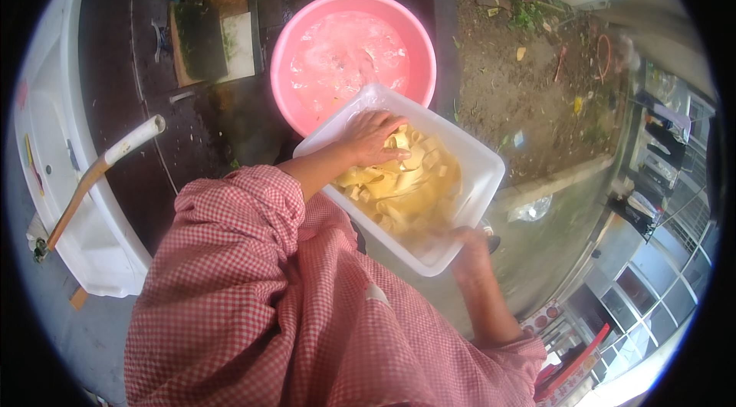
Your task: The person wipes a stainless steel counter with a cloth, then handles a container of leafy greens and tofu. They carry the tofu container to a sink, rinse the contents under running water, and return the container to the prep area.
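Observation:
A white rectangular plastic tub (480,168) is held at a slant in front of me, its far corner over the rim of a pink plastic basin (282,70). Pale yellow strips and small chunks (411,171), apparently food, lie in the tub in cloudy yellowish liquid. My left hand (371,137) reaches inside and rests on the strips, thumb and fingers spread apart. At the near right corner, my right hand (471,252) grips the tub's edge; its fingers are blurred and partly hidden. Churning water (351,50) with bubbles fills the basin below.
To the left stands a white sink (66,137), with a brown and white pipe (109,160) jutting across it. Mossy boards (213,39) lie beyond. Bare soil (506,91) with litter and a clear plastic bag (530,210) are on the right. Clothes (638,200) hang near a windowed wall.

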`<action>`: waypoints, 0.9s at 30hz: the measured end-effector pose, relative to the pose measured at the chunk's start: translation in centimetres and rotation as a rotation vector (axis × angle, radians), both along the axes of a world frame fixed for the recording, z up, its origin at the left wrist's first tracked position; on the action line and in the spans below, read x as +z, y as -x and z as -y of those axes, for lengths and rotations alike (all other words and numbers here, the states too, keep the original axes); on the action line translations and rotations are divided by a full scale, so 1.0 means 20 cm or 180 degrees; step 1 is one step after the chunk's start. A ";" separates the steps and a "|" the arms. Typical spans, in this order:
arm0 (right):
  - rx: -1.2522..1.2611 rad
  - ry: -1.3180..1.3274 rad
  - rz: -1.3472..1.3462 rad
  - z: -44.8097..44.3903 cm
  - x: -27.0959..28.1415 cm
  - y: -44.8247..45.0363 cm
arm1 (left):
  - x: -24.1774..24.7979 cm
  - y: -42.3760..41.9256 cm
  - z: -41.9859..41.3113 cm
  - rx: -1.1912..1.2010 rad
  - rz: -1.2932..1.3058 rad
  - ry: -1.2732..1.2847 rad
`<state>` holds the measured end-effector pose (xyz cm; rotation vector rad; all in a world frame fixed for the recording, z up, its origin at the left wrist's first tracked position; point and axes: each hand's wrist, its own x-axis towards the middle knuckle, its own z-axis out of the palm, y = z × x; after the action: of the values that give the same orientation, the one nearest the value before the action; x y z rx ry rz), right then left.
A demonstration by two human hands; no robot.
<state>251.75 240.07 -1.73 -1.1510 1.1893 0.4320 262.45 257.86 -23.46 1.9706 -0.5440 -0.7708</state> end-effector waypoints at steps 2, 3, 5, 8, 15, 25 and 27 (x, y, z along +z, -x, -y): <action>0.0070 0.0029 0.0008 -0.02 0.02 -0.03 | 0.01 -0.01 0.00 -0.0031 -0.0024 -0.0050; 0.0115 0.0033 0.0006 -0.02 0.02 -0.04 | 0.01 -0.01 0.00 -0.0021 0.0015 -0.0053; 0.0206 0.0040 0.0001 -0.02 0.03 -0.04 | 0.01 0.00 0.00 0.0001 0.0091 -0.0063; 0.0120 -0.0032 0.0006 0.00 0.05 -0.05 | 0.01 0.01 0.01 0.0063 0.0142 -0.0077; 0.0252 0.0091 -0.0197 0.04 0.05 -0.07 | -0.02 0.04 0.03 0.0121 -0.0126 0.0023; 0.0812 0.0312 -0.0180 0.02 0.09 -0.16 | 0.04 -0.04 0.01 0.0247 -0.0167 0.0190; 0.0860 0.0382 -0.0108 0.02 0.09 -0.17 | 0.06 -0.08 0.00 0.0247 -0.0093 0.0160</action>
<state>255.15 239.63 0.07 -1.4211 1.1042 0.5929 264.06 257.82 -22.18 1.9197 -0.4624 -0.7296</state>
